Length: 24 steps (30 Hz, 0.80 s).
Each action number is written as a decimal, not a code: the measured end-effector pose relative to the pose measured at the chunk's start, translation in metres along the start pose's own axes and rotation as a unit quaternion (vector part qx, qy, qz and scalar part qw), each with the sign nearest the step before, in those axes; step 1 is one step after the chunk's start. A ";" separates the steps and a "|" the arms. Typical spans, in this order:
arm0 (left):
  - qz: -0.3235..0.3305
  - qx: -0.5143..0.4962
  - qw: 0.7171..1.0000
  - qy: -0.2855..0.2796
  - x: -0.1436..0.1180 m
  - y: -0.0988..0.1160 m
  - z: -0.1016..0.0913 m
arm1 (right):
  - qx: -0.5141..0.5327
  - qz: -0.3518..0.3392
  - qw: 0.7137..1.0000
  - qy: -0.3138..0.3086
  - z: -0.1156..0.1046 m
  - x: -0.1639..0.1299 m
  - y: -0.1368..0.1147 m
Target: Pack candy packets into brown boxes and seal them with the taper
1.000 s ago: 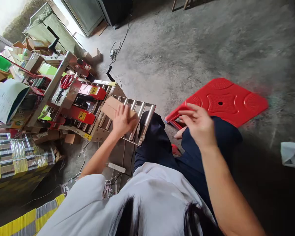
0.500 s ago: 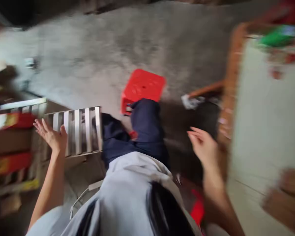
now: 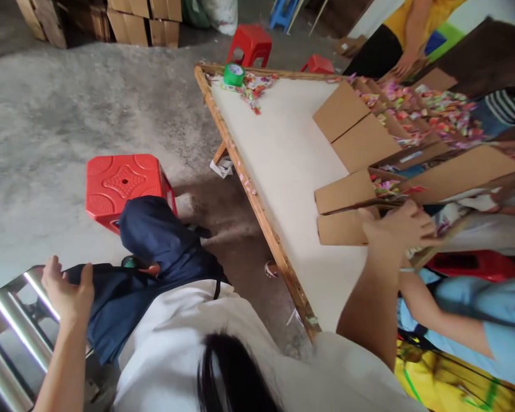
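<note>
My left hand (image 3: 68, 289) hangs in the air beside my leg with its fingers spread and nothing in it. A metal roller rack (image 3: 15, 326) lies below and to the left of that hand. My right hand (image 3: 399, 226) stretches over the table (image 3: 292, 137) at a small open cardboard box (image 3: 343, 226), its fingers apart. Whether it touches the box I cannot tell. Inside the box row beyond are small pink and coloured wrapped pieces (image 3: 442, 111). Larger brown box flaps (image 3: 360, 134) fold out over the white tabletop.
A red stool (image 3: 124, 183) stands by my knee. Green tape (image 3: 234, 74) sits on the table's far corner among wrappers (image 3: 257, 88). A co-worker's blue sleeve (image 3: 463, 309) is close on my right, and another person's arm (image 3: 412, 40) is at the far side. Stacked cartons (image 3: 143, 23) stand behind.
My view has swung right, bringing the boxes and co-workers into sight. My right hand has moved from beside the table to the boxes. My left hand stays raised and spread.
</note>
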<state>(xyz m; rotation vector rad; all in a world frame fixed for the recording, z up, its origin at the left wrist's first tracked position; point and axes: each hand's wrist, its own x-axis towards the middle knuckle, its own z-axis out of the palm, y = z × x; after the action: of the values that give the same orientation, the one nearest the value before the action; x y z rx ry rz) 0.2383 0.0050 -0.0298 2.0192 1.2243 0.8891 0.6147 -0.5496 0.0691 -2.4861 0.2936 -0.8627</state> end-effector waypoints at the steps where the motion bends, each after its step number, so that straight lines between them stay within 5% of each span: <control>1: -0.002 -0.001 1.000 0.010 -0.002 -0.002 0.000 | -0.044 0.033 0.998 -0.040 -0.002 0.009 0.022; 5: 0.026 -0.008 0.999 0.023 -0.007 0.006 0.013 | -0.137 0.046 0.968 -0.208 0.000 0.010 0.060; 9: 0.075 -0.093 0.993 -0.015 -0.016 0.056 0.046 | -0.165 0.002 0.962 -0.219 -0.011 -0.021 0.025; 11: 0.089 -0.163 0.976 -0.111 -0.026 0.092 0.072 | -0.169 -0.018 0.961 -0.217 -0.029 -0.041 -0.004; 13: 0.077 -0.236 0.931 -0.267 -0.042 0.130 0.105 | -0.161 -0.051 0.962 -0.213 -0.053 -0.062 -0.034; 17: -0.112 -0.311 0.750 -0.573 -0.079 0.194 0.168 | -0.079 -0.201 0.958 -0.190 -0.098 -0.104 -0.092; 20: -0.182 -0.368 0.622 -0.667 -0.087 0.212 0.184 | 0.055 -0.386 0.897 -0.206 -0.113 -0.132 -0.134; 22: -0.178 -0.431 0.618 -0.633 -0.075 0.199 0.173 | 0.134 -0.494 0.827 -0.234 -0.112 -0.149 -0.161; 24: -0.171 -0.453 0.672 -0.561 -0.054 0.169 0.145 | 0.182 -0.577 0.750 -0.266 -0.104 -0.165 -0.189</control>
<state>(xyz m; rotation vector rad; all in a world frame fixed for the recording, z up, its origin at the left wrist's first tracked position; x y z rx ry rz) 0.4191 -0.1316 0.0027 1.0123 0.2485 -0.0942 0.4286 -0.3691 0.1503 -2.1995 -1.5905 -0.4361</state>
